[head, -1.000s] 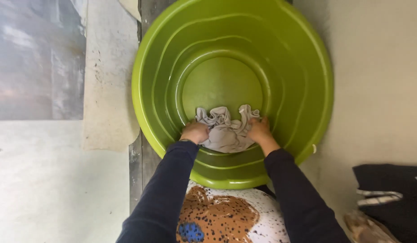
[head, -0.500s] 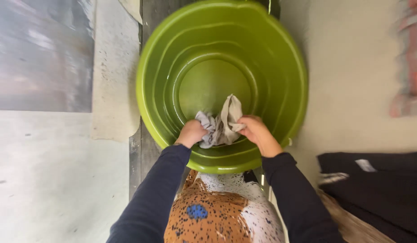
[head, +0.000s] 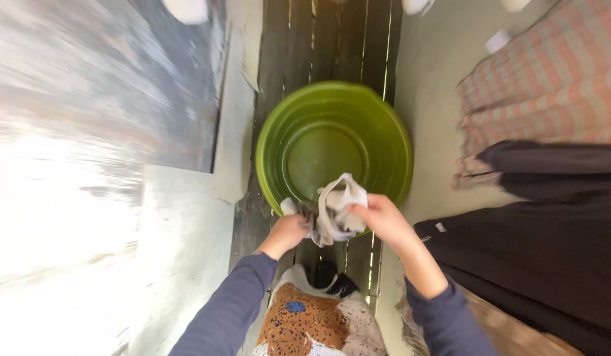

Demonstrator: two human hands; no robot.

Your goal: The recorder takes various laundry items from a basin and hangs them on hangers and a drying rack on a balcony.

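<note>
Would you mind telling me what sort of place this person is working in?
Probably a home washing spot, perhaps outdoors: a green plastic basin stands on dark wooden slats, both hands hold a pale cloth over it, and dark garments lie alongside.

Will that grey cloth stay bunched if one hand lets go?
Probably not: the grey cloth looks limp, folds sagging between the left hand and right hand. It may be wet and heavyish, being held over the green basin.
</note>
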